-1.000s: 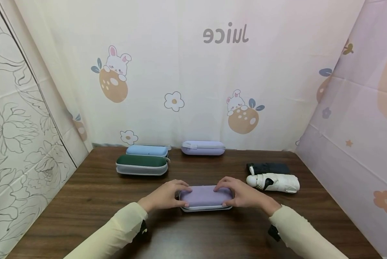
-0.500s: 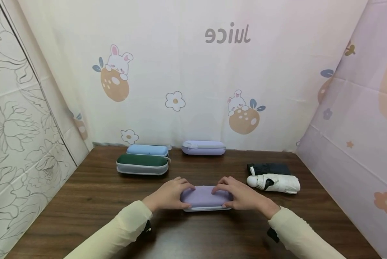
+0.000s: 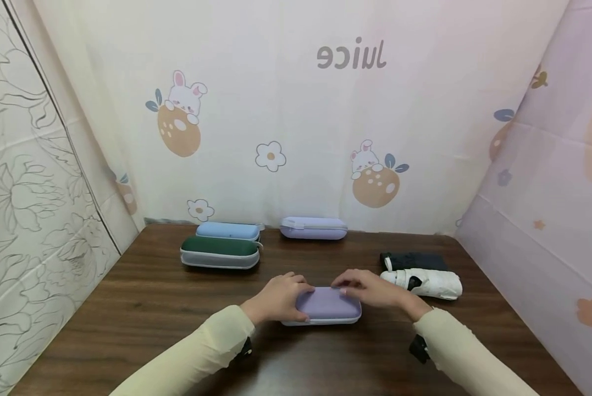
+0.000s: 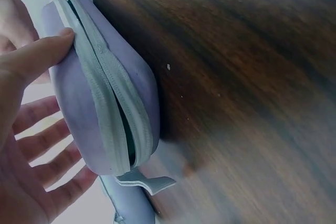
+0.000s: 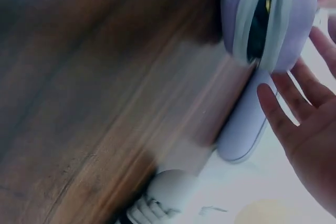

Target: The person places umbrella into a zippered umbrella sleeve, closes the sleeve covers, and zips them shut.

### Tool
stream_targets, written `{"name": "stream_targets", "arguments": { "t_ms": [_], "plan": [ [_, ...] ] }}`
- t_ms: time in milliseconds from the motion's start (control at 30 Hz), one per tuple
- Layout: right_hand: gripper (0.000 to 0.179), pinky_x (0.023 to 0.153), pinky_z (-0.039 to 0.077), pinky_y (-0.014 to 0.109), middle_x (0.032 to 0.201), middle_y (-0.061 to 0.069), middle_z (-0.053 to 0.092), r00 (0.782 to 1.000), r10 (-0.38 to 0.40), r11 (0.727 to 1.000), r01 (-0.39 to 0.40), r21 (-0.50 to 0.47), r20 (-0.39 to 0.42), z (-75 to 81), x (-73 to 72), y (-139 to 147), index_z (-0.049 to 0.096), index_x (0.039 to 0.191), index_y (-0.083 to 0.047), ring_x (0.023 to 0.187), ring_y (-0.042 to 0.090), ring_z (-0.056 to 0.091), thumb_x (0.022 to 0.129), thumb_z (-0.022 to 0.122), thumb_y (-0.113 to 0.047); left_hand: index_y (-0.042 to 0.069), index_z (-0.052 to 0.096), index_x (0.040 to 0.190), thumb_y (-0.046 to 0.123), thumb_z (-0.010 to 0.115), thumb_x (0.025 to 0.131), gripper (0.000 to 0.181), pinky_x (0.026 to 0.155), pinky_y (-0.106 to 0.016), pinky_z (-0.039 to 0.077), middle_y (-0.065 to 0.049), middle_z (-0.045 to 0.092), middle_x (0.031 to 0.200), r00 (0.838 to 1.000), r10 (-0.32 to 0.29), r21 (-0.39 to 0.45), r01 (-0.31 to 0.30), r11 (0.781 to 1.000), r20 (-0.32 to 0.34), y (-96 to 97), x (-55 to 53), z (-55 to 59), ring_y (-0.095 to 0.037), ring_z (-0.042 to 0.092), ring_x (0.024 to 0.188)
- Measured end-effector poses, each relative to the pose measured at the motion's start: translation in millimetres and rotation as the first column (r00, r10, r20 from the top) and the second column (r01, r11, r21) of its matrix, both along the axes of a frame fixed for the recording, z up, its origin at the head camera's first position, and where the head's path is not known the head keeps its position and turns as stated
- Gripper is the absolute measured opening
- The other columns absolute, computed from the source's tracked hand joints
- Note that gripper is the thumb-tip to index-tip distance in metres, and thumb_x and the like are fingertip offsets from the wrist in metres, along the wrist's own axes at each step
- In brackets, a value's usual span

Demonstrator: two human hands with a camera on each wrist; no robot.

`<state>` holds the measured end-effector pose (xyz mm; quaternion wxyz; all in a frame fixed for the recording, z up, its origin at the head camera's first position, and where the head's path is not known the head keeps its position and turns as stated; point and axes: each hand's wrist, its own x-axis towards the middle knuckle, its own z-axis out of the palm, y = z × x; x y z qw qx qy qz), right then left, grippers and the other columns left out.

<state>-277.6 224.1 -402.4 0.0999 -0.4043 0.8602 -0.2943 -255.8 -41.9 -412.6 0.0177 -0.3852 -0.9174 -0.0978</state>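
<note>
A light purple zip case (image 3: 327, 303) lies near the middle of the wooden table. My left hand (image 3: 278, 300) grips its left end, thumb on the front face near the white zipper and fingers over the far side. The zipper's two bands stand apart, with a dark gap between them in the left wrist view. Through the gap at the other end, the right wrist view shows a dark inside (image 5: 258, 30) with a small yellow spot. At the case's far right top edge is my right hand (image 3: 367, 287), its fingers fairly straight and its thumb off the front.
Behind stands another lilac case (image 3: 314, 229) against the curtain. To the left are a green and grey case (image 3: 220, 253) and a light blue case (image 3: 228, 231). On the right lie a white folded umbrella (image 3: 426, 283) and a black one (image 3: 416, 261).
The left hand has slid right, farther over the case. My right thumb has left the case's front edge and moved up to its top. The case stays nearly in place.
</note>
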Motion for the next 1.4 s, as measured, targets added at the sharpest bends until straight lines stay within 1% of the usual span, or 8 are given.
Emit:
{"name": "stream_targets", "arguments": {
  "t_ms": [167, 367, 533, 633, 800, 967, 1067, 1400],
  "plan": [
    [0.029, 0.089, 0.047, 0.039, 0.120, 0.015, 0.061, 0.980, -0.028, 0.999, 0.033, -0.023, 0.198, -3.3, -21.4, -1.1, 0.059, 0.123, 0.004, 0.111, 0.028, 0.057, 0.099, 0.045, -0.002, 0.018, 0.065, 0.124, 0.049, 0.077, 0.075, 0.059, 0.085, -0.031, 0.046, 0.000, 0.061, 0.116, 1.000, 0.008, -0.007, -0.008, 1.000, 0.019, 1.2, 0.8, 2.3, -0.015, 0.053, 0.100],
    [0.044, 0.095, 0.042, 0.044, 0.124, 0.014, 0.060, 0.900, 0.007, 0.998, 0.021, -0.060, 0.436, -8.9, -38.3, -12.1, 0.060, 0.126, 0.001, 0.117, 0.029, 0.053, 0.091, 0.037, 0.014, 0.018, 0.064, 0.125, 0.048, 0.077, 0.076, 0.059, 0.086, -0.031, 0.046, 0.000, 0.061, 0.117, 1.000, 0.004, -0.030, -0.003, 1.000, 0.026, 2.1, 1.8, 4.8, -0.014, 0.053, 0.100],
    [0.052, 0.093, 0.042, 0.041, 0.124, 0.010, 0.061, 0.849, -0.002, 0.999, 0.019, -0.026, 0.528, -8.3, -45.1, -17.7, 0.063, 0.124, -0.003, 0.116, 0.024, 0.053, 0.085, 0.036, 0.018, 0.018, 0.064, 0.126, 0.048, 0.076, 0.077, 0.059, 0.086, -0.032, 0.046, 0.000, 0.061, 0.118, 1.000, -0.006, -0.047, 0.007, 0.999, 0.025, 4.0, 2.2, 6.8, -0.015, 0.053, 0.101],
    [0.051, 0.090, 0.042, 0.038, 0.122, 0.007, 0.062, 0.838, -0.038, 0.999, 0.028, 0.028, 0.545, -6.3, -47.7, -19.2, 0.065, 0.123, -0.005, 0.110, 0.021, 0.054, 0.086, 0.036, 0.017, 0.019, 0.063, 0.127, 0.049, 0.075, 0.077, 0.059, 0.086, -0.033, 0.047, 0.000, 0.060, 0.118, 0.999, -0.004, -0.055, 0.005, 0.998, 0.033, 4.3, 1.7, 7.6, -0.015, 0.053, 0.102],
    [0.045, 0.085, 0.045, 0.036, 0.113, 0.004, 0.065, 0.849, -0.081, 0.994, 0.028, 0.108, 0.522, -1.3, -50.7, -21.8, 0.068, 0.117, -0.007, 0.099, 0.018, 0.056, 0.088, 0.041, 0.014, 0.020, 0.063, 0.127, 0.051, 0.075, 0.077, 0.060, 0.085, -0.034, 0.047, 0.001, 0.060, 0.120, 0.999, -0.004, -0.056, 0.005, 0.998, 0.033, 2.5, -0.3, 7.3, -0.015, 0.054, 0.103],
    [0.035, 0.080, 0.047, 0.032, 0.106, 0.004, 0.067, 0.882, -0.070, 0.986, -0.010, 0.166, 0.467, -0.1, -53.9, -20.3, 0.070, 0.111, -0.003, 0.093, 0.015, 0.058, 0.089, 0.046, 0.012, 0.019, 0.062, 0.128, 0.050, 0.074, 0.078, 0.061, 0.085, -0.033, 0.047, 0.000, 0.060, 0.121, 0.999, -0.005, -0.059, 0.007, 0.998, 0.033, 0.9, -0.8, 5.9, -0.015, 0.053, 0.103],
    [0.032, 0.079, 0.048, 0.030, 0.103, 0.004, 0.068, 0.891, -0.065, 0.983, -0.021, 0.184, 0.449, -2.2, -55.3, -16.6, 0.071, 0.108, -0.002, 0.090, 0.013, 0.058, 0.090, 0.048, 0.010, 0.020, 0.062, 0.129, 0.050, 0.074, 0.078, 0.061, 0.085, -0.032, 0.047, 0.000, 0.060, 0.121, 0.999, -0.004, -0.060, 0.006, 0.998, 0.035, 0.2, -0.3, 5.5, -0.015, 0.053, 0.103],
    [0.030, 0.072, 0.054, 0.039, 0.097, 0.006, 0.067, 0.878, -0.103, 0.991, 0.047, 0.129, 0.467, -2.6, -46.6, 4.1, 0.071, 0.106, 0.002, 0.084, 0.017, 0.060, 0.087, 0.049, 0.014, 0.021, 0.061, 0.130, 0.051, 0.074, 0.078, 0.062, 0.085, -0.032, 0.047, 0.000, 0.059, 0.122, 0.999, 0.000, -0.038, 0.002, 0.999, 0.036, -2.7, -0.4, 1.8, -0.015, 0.053, 0.103]
  ]
}}
